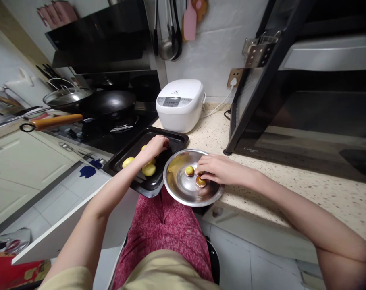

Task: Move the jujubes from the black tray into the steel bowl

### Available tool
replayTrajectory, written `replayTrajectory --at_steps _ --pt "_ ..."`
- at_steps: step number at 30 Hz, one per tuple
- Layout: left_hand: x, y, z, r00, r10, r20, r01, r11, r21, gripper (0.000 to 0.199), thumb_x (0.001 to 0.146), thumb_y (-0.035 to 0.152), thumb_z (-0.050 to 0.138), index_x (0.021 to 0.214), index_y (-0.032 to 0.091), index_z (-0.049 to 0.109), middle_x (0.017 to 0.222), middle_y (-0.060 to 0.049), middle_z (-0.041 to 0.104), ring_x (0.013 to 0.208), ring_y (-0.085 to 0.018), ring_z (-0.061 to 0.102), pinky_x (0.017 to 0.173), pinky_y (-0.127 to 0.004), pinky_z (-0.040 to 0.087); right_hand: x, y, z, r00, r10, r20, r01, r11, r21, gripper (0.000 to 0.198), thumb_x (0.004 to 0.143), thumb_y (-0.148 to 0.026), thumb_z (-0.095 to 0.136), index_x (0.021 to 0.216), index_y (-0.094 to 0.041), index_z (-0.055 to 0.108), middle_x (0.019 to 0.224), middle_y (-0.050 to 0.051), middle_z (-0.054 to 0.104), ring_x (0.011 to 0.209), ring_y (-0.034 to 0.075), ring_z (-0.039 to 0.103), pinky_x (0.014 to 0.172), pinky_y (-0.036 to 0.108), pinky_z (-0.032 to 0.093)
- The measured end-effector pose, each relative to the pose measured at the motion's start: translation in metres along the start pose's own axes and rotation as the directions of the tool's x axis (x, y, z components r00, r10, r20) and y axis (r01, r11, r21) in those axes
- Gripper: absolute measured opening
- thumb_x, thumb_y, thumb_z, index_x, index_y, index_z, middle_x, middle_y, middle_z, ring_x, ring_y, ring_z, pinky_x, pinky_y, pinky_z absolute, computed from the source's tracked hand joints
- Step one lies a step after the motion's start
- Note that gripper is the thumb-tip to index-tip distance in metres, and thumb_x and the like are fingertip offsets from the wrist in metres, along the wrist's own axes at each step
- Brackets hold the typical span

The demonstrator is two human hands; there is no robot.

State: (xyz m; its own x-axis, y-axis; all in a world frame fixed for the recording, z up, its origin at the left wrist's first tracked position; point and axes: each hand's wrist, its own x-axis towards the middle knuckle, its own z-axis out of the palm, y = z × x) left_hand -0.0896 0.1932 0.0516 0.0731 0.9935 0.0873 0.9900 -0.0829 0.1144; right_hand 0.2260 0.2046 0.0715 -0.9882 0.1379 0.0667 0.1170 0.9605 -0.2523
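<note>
My left hand [158, 146] is over the dark baking tray [134, 141], with its fingers curled down and closed; what they hold, if anything, is hidden. Beside and under that wrist lie several smooth yellow oval pieces, one at the near side [148, 169] and another to the left [128, 162]. My right hand [212, 168] reaches into a shallow steel bowl [178, 193]. Its fingers close around a small round yellow-brown piece [198, 172], mostly covered by them. Two similar glossy pieces sit in the bowl, one to the left [189, 171] and one nearer me [201, 182].
A white rice cooker [179, 105] stands behind the tray. At the left, a wok [109, 104] with a wooden handle [57, 121] sits on the stove. On the right is a black oven [310, 133] on the speckled counter [252, 193]. Utensils [167, 46] hang on the wall.
</note>
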Motion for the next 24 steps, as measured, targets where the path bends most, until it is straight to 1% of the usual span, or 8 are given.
replayTrajectory --at_steps 3,5,7,9,12,17,21,24 --pt "-0.015 0.011 -0.014 0.996 0.029 -0.087 -0.034 0.998 -0.05 0.015 0.085 0.015 0.07 0.1 0.018 0.073 0.097 -0.007 0.069 0.085 -0.021 0.066 0.078 -0.03 0.054 0.0 0.002 0.001 1.0 0.004 -0.002 -0.004 1.0 0.006 0.015 0.1 -0.021 0.062 0.108 -0.019 0.075 0.106 0.008 0.073 0.104 0.024 0.064 0.093 0.04 0.047" --pt "-0.031 0.024 -0.022 0.981 0.084 -0.173 -0.109 0.984 -0.139 0.017 0.087 0.016 0.07 0.103 0.018 0.073 0.098 -0.006 0.067 0.081 -0.018 0.066 0.076 -0.029 0.054 0.001 0.002 0.002 1.0 -0.006 -0.006 0.007 1.0 0.009 0.015 0.1 -0.021 0.062 0.107 -0.019 0.075 0.105 0.007 0.074 0.104 0.024 0.064 0.092 0.04 0.047" --pt "-0.048 0.04 -0.027 0.968 0.149 -0.2 -0.193 0.956 -0.222 0.018 0.088 0.016 0.07 0.107 0.018 0.073 0.099 -0.005 0.067 0.08 -0.017 0.067 0.076 -0.028 0.054 0.001 0.001 0.003 1.0 -0.011 -0.014 0.011 1.0 0.006 0.015 0.1 -0.021 0.062 0.107 -0.019 0.075 0.105 0.008 0.074 0.104 0.024 0.065 0.092 0.039 0.048" --pt "-0.064 0.057 -0.029 0.965 0.199 -0.17 -0.235 0.945 -0.226 0.017 0.09 0.015 0.07 0.107 0.019 0.073 0.101 -0.004 0.067 0.084 -0.017 0.068 0.078 -0.028 0.054 0.002 0.0 0.004 1.0 -0.01 -0.02 0.01 1.0 0.0 0.016 0.099 -0.021 0.062 0.109 -0.019 0.075 0.105 0.008 0.074 0.103 0.024 0.065 0.091 0.039 0.049" --pt "-0.081 0.074 -0.028 0.971 0.211 -0.114 -0.226 0.965 -0.133 0.016 0.092 0.015 0.069 0.106 0.021 0.073 0.104 -0.004 0.069 0.087 -0.02 0.068 0.075 -0.028 0.051 0.002 0.0 0.006 0.999 -0.017 -0.032 0.016 1.0 -0.013 0.018 0.099 -0.021 0.062 0.113 -0.019 0.074 0.107 0.008 0.074 0.101 0.024 0.067 0.09 0.039 0.051" --pt "-0.086 0.084 -0.02 0.973 0.23 -0.029 -0.231 0.973 -0.018 0.01 0.092 0.017 0.07 0.101 0.02 0.072 0.102 -0.004 0.072 0.085 -0.021 0.07 0.067 -0.028 0.046 0.003 -0.001 0.01 0.994 -0.071 -0.078 0.07 0.997 -0.023 0.028 0.101 -0.021 0.058 0.126 -0.02 0.07 0.126 0.01 0.072 0.112 0.024 0.067 0.098 0.04 0.053" --pt "-0.081 0.088 -0.012 0.955 0.292 0.06 -0.294 0.956 0.021 0.009 0.089 0.018 0.075 0.095 0.019 0.069 0.1 -0.004 0.075 0.091 -0.024 0.072 0.077 -0.032 0.048 0.004 -0.001 0.015 0.988 -0.147 -0.049 0.148 0.989 0.006 0.033 0.106 -0.023 0.05 0.133 -0.023 0.068 0.142 0.008 0.067 0.132 0.023 0.06 0.11 0.042 0.048" --pt "-0.077 0.092 -0.009 0.944 0.305 0.127 -0.313 0.949 0.044 0.011 0.087 0.018 0.077 0.095 0.019 0.069 0.098 -0.004 0.077 0.093 -0.026 0.073 0.085 -0.035 0.048 0.004 0.0 0.02 0.99 -0.143 -0.001 0.143 0.99 0.007 0.035 0.108 -0.027 0.047 0.136 -0.022 0.068 0.147 0.007 0.064 0.138 0.024 0.056 0.113 0.044 0.046"
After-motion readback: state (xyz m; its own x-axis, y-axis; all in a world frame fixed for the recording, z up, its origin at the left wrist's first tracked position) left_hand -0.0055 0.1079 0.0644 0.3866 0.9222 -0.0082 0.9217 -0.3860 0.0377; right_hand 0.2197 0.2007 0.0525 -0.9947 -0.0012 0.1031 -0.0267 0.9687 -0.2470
